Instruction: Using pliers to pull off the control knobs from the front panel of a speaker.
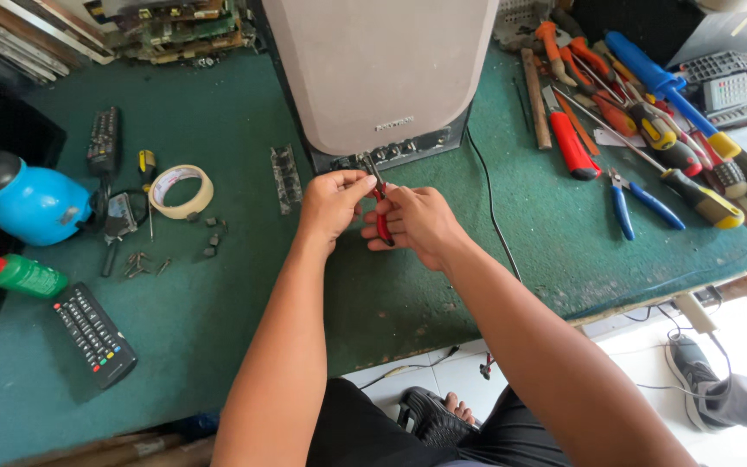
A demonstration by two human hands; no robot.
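- Left hand (332,201): bare, no glove, no ring or watch to be seen; the forearm behind it is uncovered right down to the lower edge of the view.
- Right hand (418,223): bare too, with no wristband; the arm behind it is likewise sleeveless as far as it shows.
- Black shorts (365,432) cover the lap, below and between the two forearms.
- A black sandal (430,419) is worn on the foot, toes showing, below the right hand.
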